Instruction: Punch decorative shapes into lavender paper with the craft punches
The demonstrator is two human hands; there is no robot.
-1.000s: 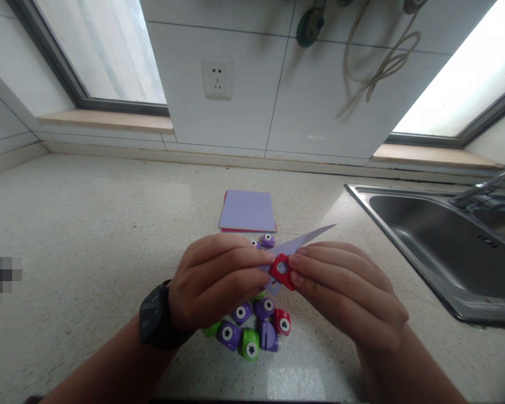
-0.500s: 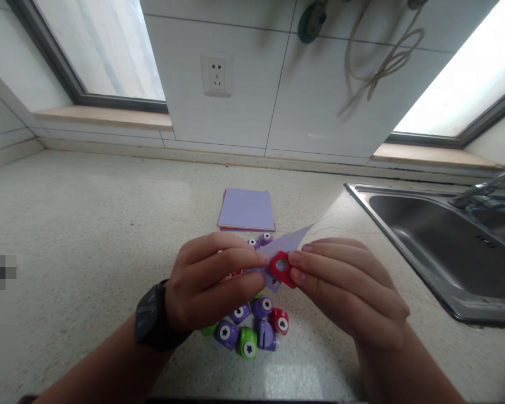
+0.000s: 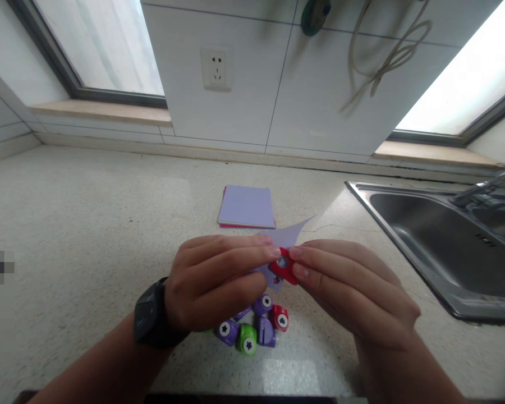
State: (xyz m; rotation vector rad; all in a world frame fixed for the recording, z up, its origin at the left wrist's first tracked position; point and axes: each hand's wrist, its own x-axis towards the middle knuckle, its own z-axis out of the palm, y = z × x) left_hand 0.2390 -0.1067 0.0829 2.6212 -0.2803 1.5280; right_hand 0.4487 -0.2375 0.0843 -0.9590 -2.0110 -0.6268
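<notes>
Left hand: the left hand (image 3: pixel 212 283) is closed in a pinch on the lilac paper sheet (image 3: pixel 287 238), fingertips meeting the right hand's above the counter; a black watch (image 3: pixel 149 314) sits on its wrist.
Right hand: the right hand (image 3: pixel 353 286) is closed on the red punch (image 3: pixel 283 268), thumb and forefinger pinching it from the right side.
Red punch: held in the air between the two hands, its round window facing the camera, clamped over the near part of the sheet.
Paper sheet: it runs through the punch and rises to a pointed corner up and to the right, past the right hand's fingertips; its lower edge shows just under the punch.
Punch cluster: small purple punches (image 3: pixel 264 306), a green punch (image 3: pixel 247 340) and a second red one (image 3: pixel 281 320) lie bunched on the counter right under the hands, touching each other; part of the bunch is hidden by the left hand.
Paper pad: a square stack (image 3: pixel 246 206) with a lilac top and a red edge lies flat beyond the hands, apart from the cluster.
Open room: the counter (image 3: pixel 88 235) is bare to the left of the hands and between the pad and the back wall.
Edges: the steel sink (image 3: pixel 437 241) cuts into the counter on the right, its rim near the right hand; the near edge of the counter runs just below the forearms.
Surface: pale speckled stone, glossy, with window glare.
Room: white tiled wall with a socket (image 3: pixel 216 68), a looped cord (image 3: pixel 387 53) hanging, and windows on both sides above ledges.
</notes>
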